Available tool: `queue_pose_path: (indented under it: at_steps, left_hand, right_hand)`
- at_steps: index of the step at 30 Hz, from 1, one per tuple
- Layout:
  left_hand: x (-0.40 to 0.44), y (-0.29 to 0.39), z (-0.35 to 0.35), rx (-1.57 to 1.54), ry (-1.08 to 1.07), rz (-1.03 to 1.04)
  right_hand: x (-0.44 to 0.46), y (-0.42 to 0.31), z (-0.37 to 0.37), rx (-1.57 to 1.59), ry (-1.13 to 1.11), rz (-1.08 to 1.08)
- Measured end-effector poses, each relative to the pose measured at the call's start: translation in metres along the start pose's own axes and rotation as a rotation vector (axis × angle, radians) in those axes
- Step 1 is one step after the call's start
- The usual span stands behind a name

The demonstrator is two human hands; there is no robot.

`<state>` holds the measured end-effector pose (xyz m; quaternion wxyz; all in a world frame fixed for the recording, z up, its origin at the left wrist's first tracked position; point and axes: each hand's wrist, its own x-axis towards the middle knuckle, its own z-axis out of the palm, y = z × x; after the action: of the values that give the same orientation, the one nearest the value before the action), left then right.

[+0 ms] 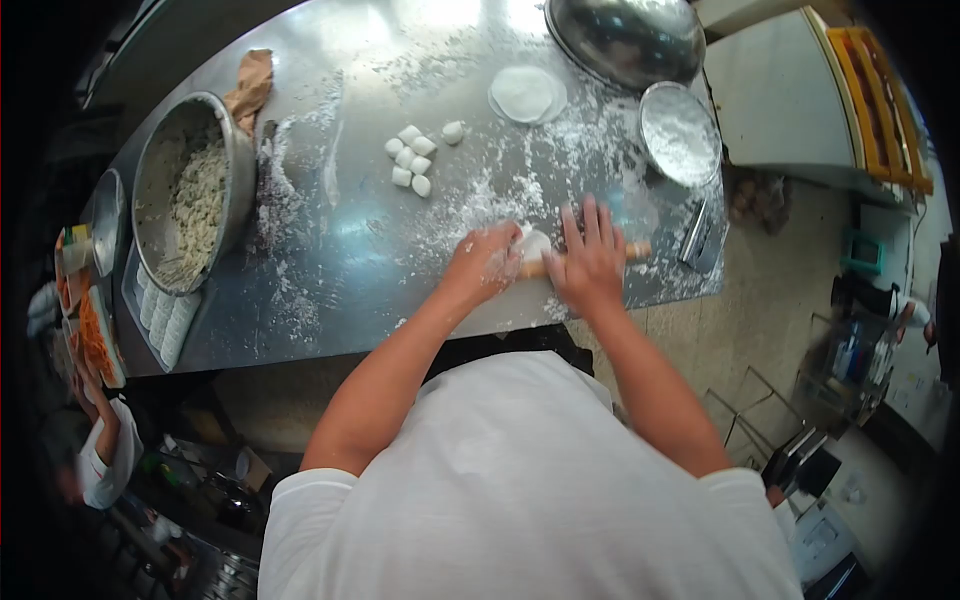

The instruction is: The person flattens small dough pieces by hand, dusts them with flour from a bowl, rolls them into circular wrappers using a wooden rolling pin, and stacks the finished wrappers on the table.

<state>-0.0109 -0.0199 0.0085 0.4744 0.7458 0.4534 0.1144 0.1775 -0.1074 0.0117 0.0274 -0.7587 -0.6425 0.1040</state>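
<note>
A small round of white dough [534, 244] lies near the front edge of the floured steel table. The fingers of my left hand [486, 262] are closed on its left edge. My right hand [592, 258] lies flat, palm down, across a wooden rolling pin [636, 250], with the fingers stretched out and apart. The pin's left end touches the near side of the dough. Beyond my hands sit several small dough pieces [410, 158], one lump [453, 132] a little apart. Farther back is a stack of thin dough rounds [524, 94].
On the left stands a large metal bowl [226, 120] of filling, with rolled white cloths [165, 318] beside it. A flour bowl [680, 136] and a big steel bowl [630, 40] are at the right. A metal blade-like tool [695, 234] lies near the right edge. Another person's arm [98, 415] shows lower left.
</note>
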Motion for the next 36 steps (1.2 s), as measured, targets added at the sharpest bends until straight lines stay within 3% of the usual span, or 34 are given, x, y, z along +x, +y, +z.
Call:
queue_pose_path:
  at_steps: [2, 4, 6, 11, 13, 15, 18, 21, 23, 25, 27, 28, 30, 33, 35, 36]
  left_hand:
    - [0.007, -0.003, 0.002, 0.054, 0.041, 0.064]
    - [0.024, -0.001, -0.005, 0.101, 0.214, 0.202]
    - [0.033, 0.0, -0.01, 0.137, 0.154, 0.235]
    - [0.022, -0.009, -0.009, 0.288, 0.075, 0.273]
    - [0.003, -0.001, -0.009, -0.046, -0.074, -0.113]
    - [-0.011, -0.003, -0.004, -0.148, -0.081, -0.131]
    - [-0.007, 0.003, -0.005, -0.011, -0.063, -0.088]
    - [0.02, -0.002, -0.007, 0.118, 0.097, 0.062]
    - [0.029, -0.003, -0.007, 0.158, 0.102, 0.218]
    - [0.029, -0.004, -0.008, 0.168, 0.093, 0.261]
    - [0.02, 0.0, -0.011, 0.143, 0.069, 0.147]
    - [0.012, 0.009, -0.016, 0.032, -0.006, -0.037]
    - [-0.005, 0.002, -0.013, -0.075, -0.05, -0.112]
    - [-0.01, 0.013, -0.022, -0.15, -0.144, -0.23]
    - [-0.006, 0.015, -0.02, -0.114, -0.196, -0.265]
    - [0.003, 0.011, -0.016, -0.009, -0.062, -0.116]
  right_hand:
    - [0.054, -0.008, -0.008, -0.015, 0.017, 0.042]
    - [0.076, -0.008, 0.0, 0.014, 0.08, 0.059]
    - [0.091, -0.006, 0.003, 0.024, 0.249, 0.009]
    - [-0.019, 0.012, 0.017, 0.037, 0.051, -0.047]
    - [-0.051, 0.021, 0.019, 0.063, 0.072, -0.081]
    - [-0.05, 0.019, 0.02, 0.097, 0.076, -0.093]
    - [0.03, 0.001, 0.0, -0.011, 0.085, -0.032]
    - [0.069, -0.003, 0.008, 0.018, 0.178, -0.002]
    - [0.067, -0.002, 0.001, 0.018, 0.245, -0.014]
    - [0.029, 0.0, 0.004, 0.011, 0.171, -0.01]
    - [-0.022, 0.012, 0.011, 0.056, -0.008, -0.045]
    - [-0.042, 0.017, 0.016, 0.058, -0.013, -0.049]
    - [-0.069, 0.024, 0.026, 0.079, 0.069, -0.123]
    - [-0.01, 0.004, 0.002, -0.024, -0.026, -0.051]
    - [0.041, -0.008, -0.005, 0.012, 0.054, -0.008]
    - [0.058, -0.008, 0.003, 0.018, 0.051, 0.0]
